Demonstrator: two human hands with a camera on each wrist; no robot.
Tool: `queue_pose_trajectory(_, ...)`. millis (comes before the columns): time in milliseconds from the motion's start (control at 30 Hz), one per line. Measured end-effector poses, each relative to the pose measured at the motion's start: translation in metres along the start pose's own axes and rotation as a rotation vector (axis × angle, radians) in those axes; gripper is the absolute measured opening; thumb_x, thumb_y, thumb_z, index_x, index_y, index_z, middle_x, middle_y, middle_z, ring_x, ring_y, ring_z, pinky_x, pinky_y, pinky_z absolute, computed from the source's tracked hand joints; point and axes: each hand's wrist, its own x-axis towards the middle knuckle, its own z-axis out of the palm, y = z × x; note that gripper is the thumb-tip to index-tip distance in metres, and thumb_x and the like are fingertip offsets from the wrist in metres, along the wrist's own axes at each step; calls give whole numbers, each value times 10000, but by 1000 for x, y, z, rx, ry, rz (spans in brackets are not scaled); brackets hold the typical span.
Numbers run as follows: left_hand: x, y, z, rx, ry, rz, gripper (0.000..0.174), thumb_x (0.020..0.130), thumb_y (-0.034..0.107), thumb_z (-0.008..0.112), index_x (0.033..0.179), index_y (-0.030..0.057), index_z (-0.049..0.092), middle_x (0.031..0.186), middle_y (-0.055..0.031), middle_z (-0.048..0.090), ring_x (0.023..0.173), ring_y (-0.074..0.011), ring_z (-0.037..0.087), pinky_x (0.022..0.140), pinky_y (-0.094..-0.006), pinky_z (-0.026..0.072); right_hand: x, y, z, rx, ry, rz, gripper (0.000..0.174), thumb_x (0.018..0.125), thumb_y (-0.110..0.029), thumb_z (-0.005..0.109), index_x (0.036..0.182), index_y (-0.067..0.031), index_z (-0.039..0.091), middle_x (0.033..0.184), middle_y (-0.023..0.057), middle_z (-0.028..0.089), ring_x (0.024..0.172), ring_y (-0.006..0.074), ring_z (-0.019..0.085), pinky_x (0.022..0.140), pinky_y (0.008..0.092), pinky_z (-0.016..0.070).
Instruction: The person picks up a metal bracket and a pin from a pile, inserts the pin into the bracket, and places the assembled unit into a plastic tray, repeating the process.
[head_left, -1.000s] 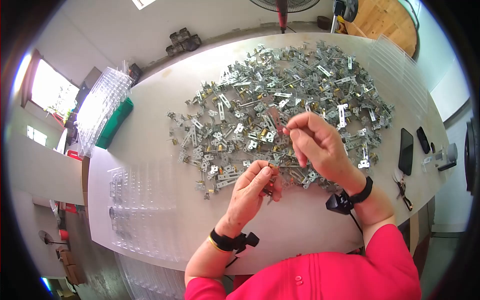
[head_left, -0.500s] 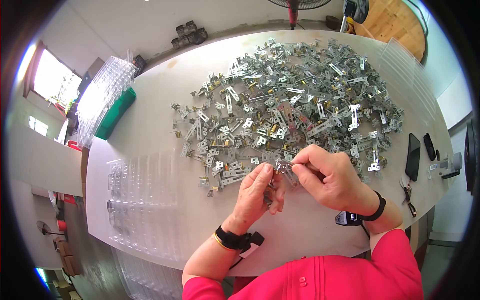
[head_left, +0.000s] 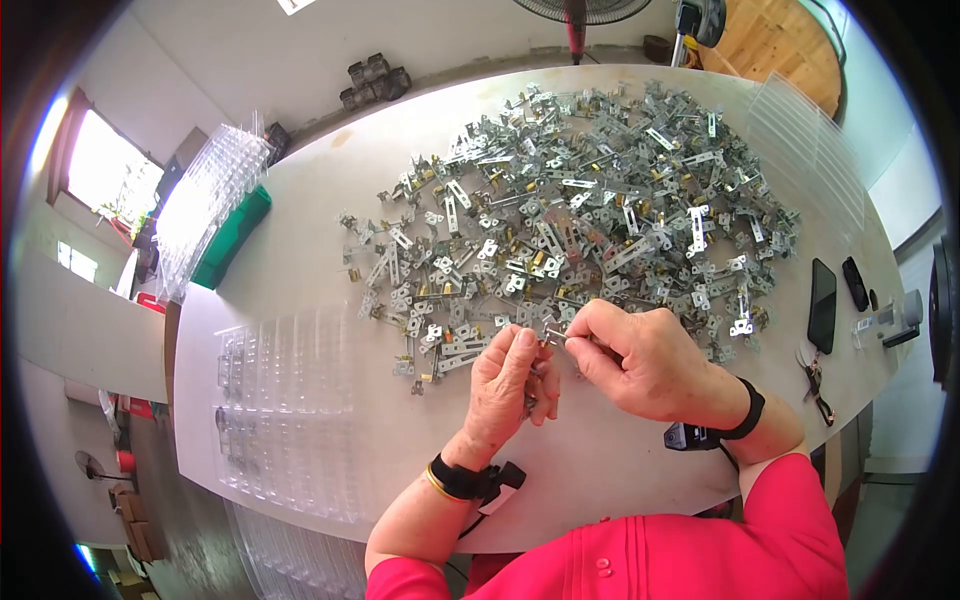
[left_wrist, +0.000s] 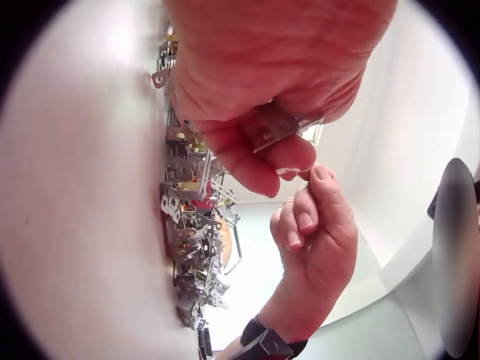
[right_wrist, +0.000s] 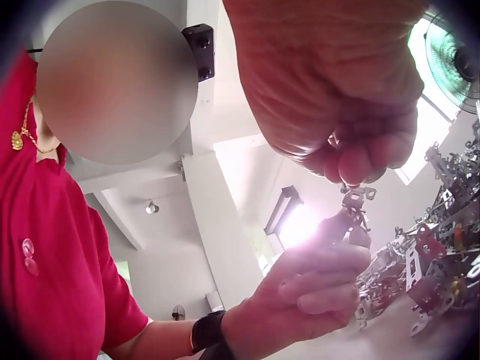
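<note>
My left hand (head_left: pixel 505 385), its fingers curled, grips a flat metal bracket (left_wrist: pixel 279 133) that shows under the palm in the left wrist view. Close beside it, my right hand (head_left: pixel 645 360) pinches a small silvery metal piece (head_left: pixel 553 334) between thumb and fingertips. The two hands' fingertips nearly meet just above the table, at the near edge of the pile. From the right wrist, a small bracket with holes (right_wrist: pixel 357 196) shows between the hands. Curled fingers hide much of the held metal.
A wide pile of metal brackets (head_left: pixel 570 200), some with brass-coloured parts, covers the table's middle. Clear plastic trays (head_left: pixel 285 410) lie at left, others stack by a green bin (head_left: pixel 232 240). At right are a phone (head_left: pixel 822 305), pliers (head_left: pixel 815 390) and a clear sheet (head_left: pixel 810 130).
My right hand was over the pile a second ago and has come down toward my body, beside my left hand, with a metal piece. The left hand stays in nearly the same place.
</note>
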Motion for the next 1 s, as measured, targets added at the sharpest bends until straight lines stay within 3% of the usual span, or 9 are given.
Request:
queue_pose_trajectory(333, 0, 0, -1, 103, 19, 43, 319, 1097, 371, 479, 1001, 70, 524, 667, -94, 631, 401, -132, 523, 376, -229, 387, -2, -3, -2, -34, 3, -45, 111, 959, -113, 637, 1004, -50, 557, 683, 141, 653, 593, 349, 664, 517, 418, 513)
queue_pose_trajectory(567, 1, 0, 0, 185, 68, 52, 306, 1114, 343, 430, 996, 71, 508, 605, -109, 584, 377, -137, 472, 373, -247, 380, -1, -5, -4, 17, -74, 61, 255, 974, -128, 627, 1167, -45, 483, 734, 193, 670, 669, 416, 678, 565, 481, 521)
queue_pose_trajectory(667, -1, -3, 1, 253, 26, 71, 283, 1109, 326, 454, 995, 72, 504, 616, -86, 589, 416, -125, 510, 381, -234, 383, -2, -2, -1, 20, -94, 71, 300, 977, -135, 624, 1223, -34, 485, 771, 213, 681, 698, 435, 680, 584, 491, 525)
queue_pose_trajectory(733, -2, -6, 1, 240, -2, 89, 261, 1087, 321, 521, 987, 81, 527, 684, -37, 631, 456, -64, 521, 399, -205, 395, -1, -1, 0, 34, -91, 58, 315, 979, -138, 622, 1245, -26, 496, 790, 222, 687, 706, 441, 680, 592, 488, 528)
queue_pose_trajectory(833, -3, -5, 4, 318, 5, 83, 245, 1089, 306, 519, 972, 91, 529, 689, -22, 633, 462, -50, 518, 402, -201, 393, 2, 1, -2, 158, -146, 66, 277, 983, -136, 618, 1221, -11, 554, 773, 202, 698, 664, 378, 703, 584, 437, 536)
queue_pose_trajectory(933, -1, -9, 0, 343, -10, 96, 216, 1102, 260, 482, 994, 78, 528, 691, -22, 620, 484, -56, 528, 416, -202, 403, 6, -11, -8, 289, -216, 306, 160, 996, -127, 608, 1088, 4, 619, 681, 99, 682, 595, 161, 688, 562, 319, 520)
queue_pose_trajectory(1000, 0, -11, -1, 373, -21, 120, 211, 1097, 258, 497, 997, 75, 528, 692, -15, 615, 481, -47, 506, 423, -198, 395, 6, -14, -7, 314, -232, 331, 151, 997, -126, 607, 1074, 4, 612, 676, 95, 678, 588, 154, 681, 558, 313, 518)
